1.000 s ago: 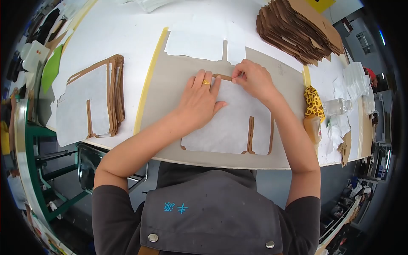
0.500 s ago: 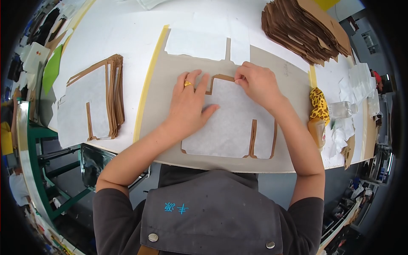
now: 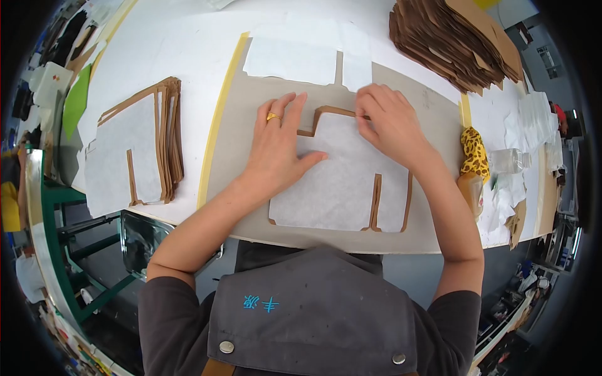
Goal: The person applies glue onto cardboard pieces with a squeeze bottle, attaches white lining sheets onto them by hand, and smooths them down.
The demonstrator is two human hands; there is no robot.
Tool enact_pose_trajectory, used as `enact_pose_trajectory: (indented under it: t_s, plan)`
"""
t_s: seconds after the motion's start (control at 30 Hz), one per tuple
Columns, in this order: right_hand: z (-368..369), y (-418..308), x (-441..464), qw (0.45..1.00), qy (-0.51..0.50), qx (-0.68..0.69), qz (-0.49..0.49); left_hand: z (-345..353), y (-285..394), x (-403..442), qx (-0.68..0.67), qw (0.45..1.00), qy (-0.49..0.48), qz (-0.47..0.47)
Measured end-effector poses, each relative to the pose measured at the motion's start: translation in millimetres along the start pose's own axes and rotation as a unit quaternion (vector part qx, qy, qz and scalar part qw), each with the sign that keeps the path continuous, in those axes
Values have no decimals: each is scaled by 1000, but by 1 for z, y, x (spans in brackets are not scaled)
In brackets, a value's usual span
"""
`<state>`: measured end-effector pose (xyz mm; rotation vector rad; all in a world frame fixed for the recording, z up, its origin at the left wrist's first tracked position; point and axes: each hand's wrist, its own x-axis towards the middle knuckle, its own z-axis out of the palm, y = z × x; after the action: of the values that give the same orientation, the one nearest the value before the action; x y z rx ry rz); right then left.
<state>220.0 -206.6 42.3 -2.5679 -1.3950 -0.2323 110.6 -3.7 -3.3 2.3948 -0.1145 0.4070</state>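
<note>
A pale grey-white panel with brown edges [image 3: 332,182] lies flat on the grey work board [image 3: 235,144]; a narrow brown-lined slot runs up from its lower edge. My left hand [image 3: 279,141] rests at its upper left, fingers spread and thumb stretched across the pale face, holding nothing. At the top edge, my right hand [image 3: 389,122] is curled, with thumb and fingertips pinching the brown border. That border looks slightly lifted beside the fingertips, which are partly hidden and a little blurred. White sheets [image 3: 291,59] lie just beyond both hands.
On the left sits a stack of similar brown-edged panels [image 3: 135,144]. A tall pile of brown pieces [image 3: 451,44] stands at the back right. To the right are a leopard-print cloth item [image 3: 475,153], a bottle of amber liquid [image 3: 470,187] and a clear bottle [image 3: 509,161].
My right hand has shifted slightly right along the panel's top edge, and its fingers have turned. My left hand stays spread in nearly the same place.
</note>
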Motion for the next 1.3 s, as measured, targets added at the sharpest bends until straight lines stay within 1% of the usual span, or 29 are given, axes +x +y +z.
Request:
enact_pose_trajectory:
  t_s: [0.07,0.13,0.17,0.2,0.23,0.27,0.3,0.33,0.37,0.43,0.5,0.53,0.57,0.63,0.73,0.8,0.83,0.87,0.9,0.93,1.0,1.03,1.07,1.1,1.13,1.17,1.2,1.23,1.3]
  plan:
    - [-16,-1,-15,997,70,26,-38,-2,-4,-1,-13,999,23,-17]
    - [-26,0,-41,980,13,164,112,-11,-17,-2,-102,992,-63,50]
    - [-38,0,-48,949,-9,261,174,-15,-14,-4,-93,994,-48,37]
    - [-49,2,-54,904,-37,358,230,-21,-5,-7,-174,981,-81,5]
    - [-48,20,-67,878,-75,398,257,-30,1,-10,-253,961,-110,-27]
    - [-41,43,-84,851,-103,431,283,-42,5,-13,-236,967,-89,-44]
    - [-34,59,-103,806,-134,469,336,-54,9,-15,-268,953,-104,-96]
    - [-30,46,-101,799,-69,482,354,-66,10,-17,-303,934,-117,-146]
    - [-26,39,-82,802,-77,488,334,-80,4,-21,-294,938,-99,-154]
    - [-27,15,-55,736,-43,585,338,-112,-12,-37,-226,965,-20,-135]
    - [-30,-37,10,756,-71,576,304,-165,-29,-54,-263,934,30,-241]
    - [-28,-62,42,756,-96,583,280,-192,-44,-64,-229,935,75,-262]
    - [-22,-88,72,735,-112,622,245,-220,-56,-73,-240,919,115,-290]
    - [0,-126,126,717,-159,651,190,-270,-90,-86,-214,917,169,-290]
    - [43,-167,184,727,-151,651,158,-319,-148,-90,-170,916,156,-329]
    - [63,-174,202,863,-138,479,84,-326,-182,-90,-66,918,109,-375]
    - [56,-173,201,863,-135,479,81,-322,-191,-88,73,913,60,-397]
    - [42,-166,191,867,-74,485,89,-310,-210,-93,207,918,105,-323]
    - [25,-156,180,868,-17,487,98,-297,-224,-99,333,899,147,-242]
    - [1,-142,171,850,21,517,101,-293,-220,-98,328,901,147,-245]
    - [-63,-112,139,814,117,569,13,-284,-187,-83,268,907,255,-203]
    - [-99,-102,117,769,165,614,-58,-280,-162,-73,178,936,266,-144]
    - [-136,-97,94,700,194,668,-159,-280,-131,-61,85,953,280,-84]
    - [-171,-97,70,634,222,690,-270,-280,-94,-50,38,966,256,18]
    - [-186,-128,55,711,355,509,-332,-276,-71,-42,-59,958,247,132]
    - [-200,-152,37,725,507,317,-341,-265,-48,-40,-106,952,223,182]
    - [-204,-162,26,737,490,260,-387,-258,-31,-39,-134,947,204,210]
    - [-202,-163,19,768,399,273,-421,-246,-18,-36,-156,944,181,229]
    - [-200,-158,7,798,331,281,-419,-231,-2,-35,-174,943,163,234]
